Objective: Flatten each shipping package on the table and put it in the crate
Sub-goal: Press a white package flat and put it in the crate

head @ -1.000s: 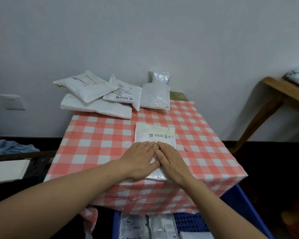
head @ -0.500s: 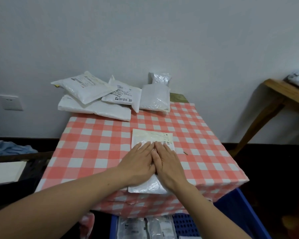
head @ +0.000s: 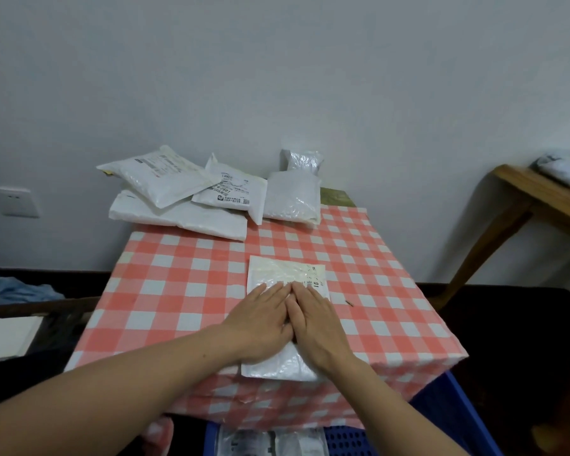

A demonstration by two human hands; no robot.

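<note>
Both hands flat, palms down, fingers straight and together, side by side and touching at the index fingers. Left hand (head: 260, 320) and right hand (head: 316, 324) press on the white package (head: 277, 271); neither grasps it, no curl round an edge. Package lies flat on the counter (head: 178, 291), red-and-white check cloth, its near end at the counter's front edge below the wrists, far end with printed label poking out past the fingertips.

Just right of the right hand: small dark speck (head: 349, 303) on the cloth, can't tell what.

Well beyond the fingertips, at the counter's far edge by the wall: pile of white packages. Labelled mailer (head: 158, 174) on top far-left, overlapping a second labelled one (head: 234, 189), both on a long plain one (head: 185, 215). Far-right of those, a plain bubble mailer (head: 293, 199) with a small shiny bag (head: 301, 159) behind it.

Below the forearms, under the counter's front: blue crate (head: 441, 406), flat packages (head: 260, 442) inside.

Far right of the hands: wooden bench (head: 540, 199). Far left: wall socket (head: 14, 202).
</note>
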